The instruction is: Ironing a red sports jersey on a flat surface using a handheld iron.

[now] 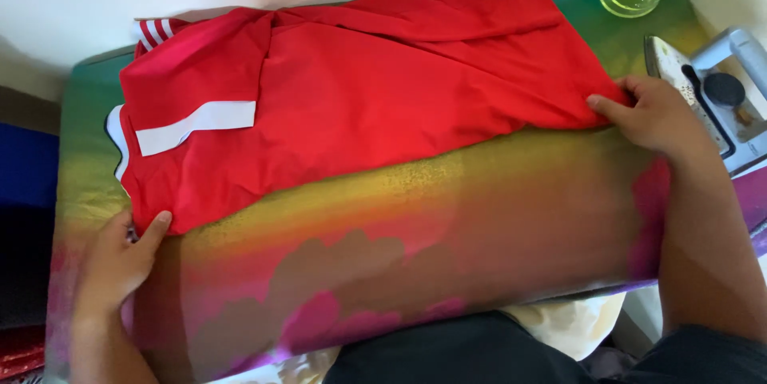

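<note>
Both hands pinch a red shirt [359,96] on the ironing board [415,240]: left hand [120,260] at the near-left edge, right hand [655,116] at the right edge; even tension would keep it flat.

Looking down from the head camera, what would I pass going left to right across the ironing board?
Left hand gripping the garment's corner → white stripe patch → red garment spread on the rainbow board cover → right hand pinching the other edge → iron resting at the board's right end.
</note>
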